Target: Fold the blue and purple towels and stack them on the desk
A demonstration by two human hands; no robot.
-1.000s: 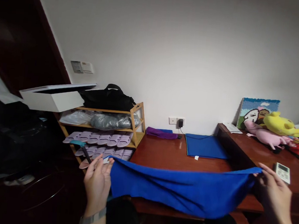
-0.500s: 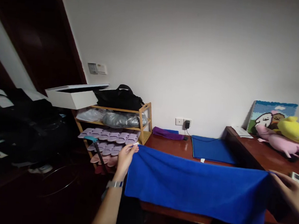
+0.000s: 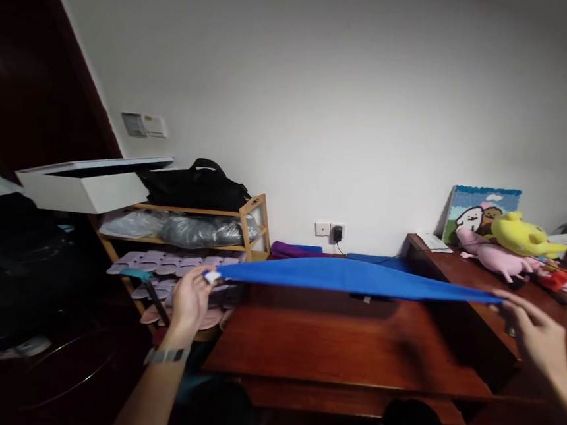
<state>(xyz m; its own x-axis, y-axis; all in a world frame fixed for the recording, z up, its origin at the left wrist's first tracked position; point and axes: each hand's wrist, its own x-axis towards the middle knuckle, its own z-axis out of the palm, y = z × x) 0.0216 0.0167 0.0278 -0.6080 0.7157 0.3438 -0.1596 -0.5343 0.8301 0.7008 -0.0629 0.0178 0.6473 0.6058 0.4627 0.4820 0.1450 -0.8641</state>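
Observation:
A blue cloth [image 3: 357, 277] is stretched wide in the air above the red-brown desk [image 3: 345, 350], seen almost edge-on. My left hand [image 3: 194, 297], with a metal band on its wrist, pinches the cloth's left corner, where a white tag shows. At the opposite corner, the fingers of my right hand [image 3: 534, 330] are closed on the cloth. Behind it, partly hidden, another blue cloth [image 3: 383, 261] lies at the back of the desk. A folded purple cloth [image 3: 293, 250] rests by the wall to its left.
To the left stands a wooden rack [image 3: 255, 223] with slippers, plastic-wrapped items and a black bag [image 3: 199, 185]. A white box [image 3: 87, 189] juts out beside it. On the raised right surface are plush toys [image 3: 501, 255] and a picture [image 3: 482, 210]. A plug [image 3: 337, 233] sits in the wall socket.
The held cloth has swung up from hanging down to nearly level, uncovering the desk's front. Both hands still grip its corners. The view has shifted to the right.

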